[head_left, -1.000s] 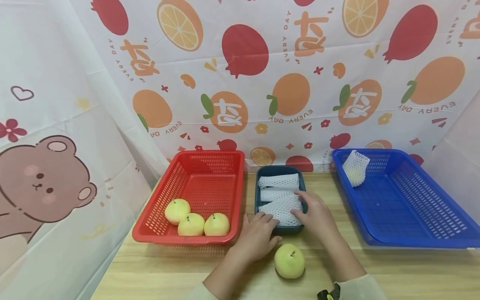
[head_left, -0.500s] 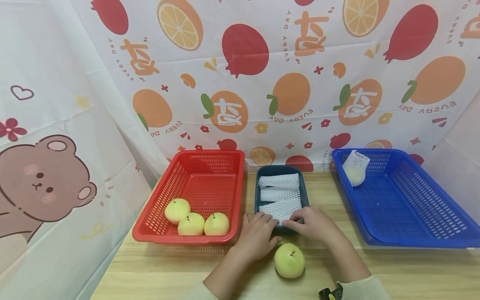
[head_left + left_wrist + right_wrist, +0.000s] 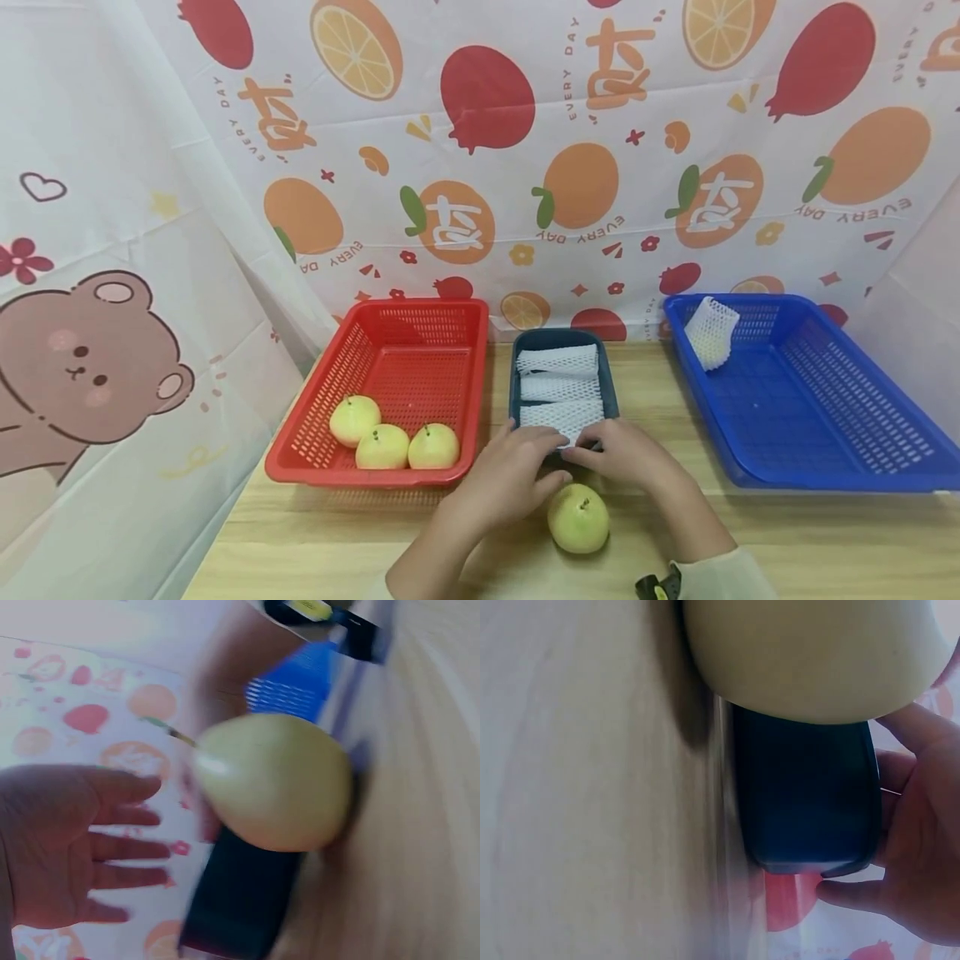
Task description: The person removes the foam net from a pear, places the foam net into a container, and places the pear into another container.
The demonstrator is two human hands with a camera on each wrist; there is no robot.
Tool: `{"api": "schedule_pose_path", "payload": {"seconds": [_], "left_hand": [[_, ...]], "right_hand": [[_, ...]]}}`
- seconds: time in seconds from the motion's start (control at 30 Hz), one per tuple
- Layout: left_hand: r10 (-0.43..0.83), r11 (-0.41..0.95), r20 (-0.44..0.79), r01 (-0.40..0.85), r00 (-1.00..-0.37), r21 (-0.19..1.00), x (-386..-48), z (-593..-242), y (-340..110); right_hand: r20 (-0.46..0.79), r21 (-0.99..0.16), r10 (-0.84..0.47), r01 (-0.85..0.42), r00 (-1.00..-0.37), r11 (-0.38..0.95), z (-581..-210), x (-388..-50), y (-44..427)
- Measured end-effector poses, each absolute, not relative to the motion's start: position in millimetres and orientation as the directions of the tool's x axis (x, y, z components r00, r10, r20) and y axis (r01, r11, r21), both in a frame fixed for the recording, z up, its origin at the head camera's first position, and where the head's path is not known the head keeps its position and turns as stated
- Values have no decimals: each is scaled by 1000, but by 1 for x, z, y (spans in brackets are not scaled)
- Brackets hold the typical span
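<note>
A small dark teal tray (image 3: 557, 337) holds three white foam fruit nets, lying across it; the nearest foam net (image 3: 558, 415) is partly under both hands. My left hand (image 3: 513, 471) lies over the tray's near left corner, fingertips at that net; its fingers (image 3: 131, 847) look straight and spread in the left wrist view. My right hand (image 3: 630, 454) reaches over the near right corner, thumb and forefinger at the net's near end. Whether it pinches the net is hidden. A yellow-green pear (image 3: 579, 521) stands on the table between the wrists, its stem upward.
On the left stands a red basket (image 3: 480, 392) with three pears (image 3: 382, 447) at its near end. A blue basket (image 3: 742, 475) on the right contains one netted fruit (image 3: 712, 333) in its far left corner. A printed cloth (image 3: 495, 100) hangs behind.
My right hand has drawn back from the tray's right side to its near edge. My left hand has shifted slightly rightward, closer to the right. The pear has stayed in place.
</note>
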State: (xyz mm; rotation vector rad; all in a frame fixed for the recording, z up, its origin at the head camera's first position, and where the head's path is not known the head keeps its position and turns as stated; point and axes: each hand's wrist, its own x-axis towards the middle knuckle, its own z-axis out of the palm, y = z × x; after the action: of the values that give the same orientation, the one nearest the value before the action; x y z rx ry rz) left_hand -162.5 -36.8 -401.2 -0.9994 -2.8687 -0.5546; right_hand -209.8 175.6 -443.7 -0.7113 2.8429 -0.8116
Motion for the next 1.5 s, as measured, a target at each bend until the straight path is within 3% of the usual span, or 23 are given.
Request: {"api": "schedule_pose_path", "payload": {"seconds": [0.13, 0.27, 0.53, 0.97, 1.5], "left_hand": [[695, 614, 91, 654, -713, 442, -157, -390, -38], [742, 578, 20, 655, -670, 486, -154, -391, -35], [778, 511, 110, 725, -619, 462, -154, -402, -29], [750, 486, 150, 690, -645, 535, -159, -409, -28], [683, 515, 189, 649, -705, 559, -160, -407, -29]], "right_hand": [[20, -521, -456, -399, -890, 755, -443, -210, 176], [16, -533, -431, -373, -902, 760, -442, -210, 177], [102, -523, -418, -406, -903, 749, -435, -209, 177], [194, -470, -415, -456, -889, 756, -431, -208, 179], [201, -472, -375, -425, -905, 773, -428, -205, 180]]}}
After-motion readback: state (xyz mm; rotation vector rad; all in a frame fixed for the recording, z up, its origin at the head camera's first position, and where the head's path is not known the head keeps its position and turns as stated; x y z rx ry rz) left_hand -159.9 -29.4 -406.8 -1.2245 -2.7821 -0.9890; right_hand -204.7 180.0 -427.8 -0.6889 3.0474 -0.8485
